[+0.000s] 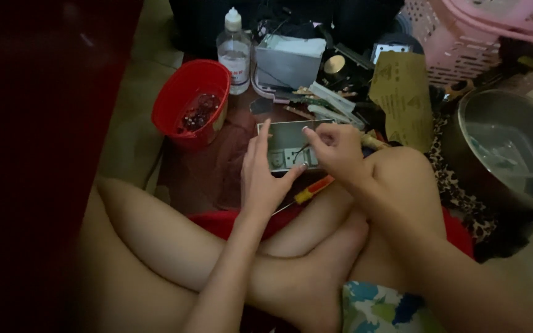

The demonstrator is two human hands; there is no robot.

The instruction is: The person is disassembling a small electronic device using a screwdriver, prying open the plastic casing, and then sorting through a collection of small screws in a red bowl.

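— Held where? Low over the floor, just ahead of the crossed legs: a flat grey panel (288,145) with small wired parts on its face.

— Left hand (263,172)? Cupping the near left edge, grip clamped on the panel, fingers up along the side.

— Right hand (334,148)? Grip pinched together on a thin dark wire (300,150) over the panel's middle.

— Handling? Probably light and stiff, likely fragile at the wires. Best taken by the bare edges, never the face.

— Nearby? A screwdriver (309,191) with a yellow and red handle just under the hands; a red bucket (192,102) and a clear bottle (234,49) to the left.
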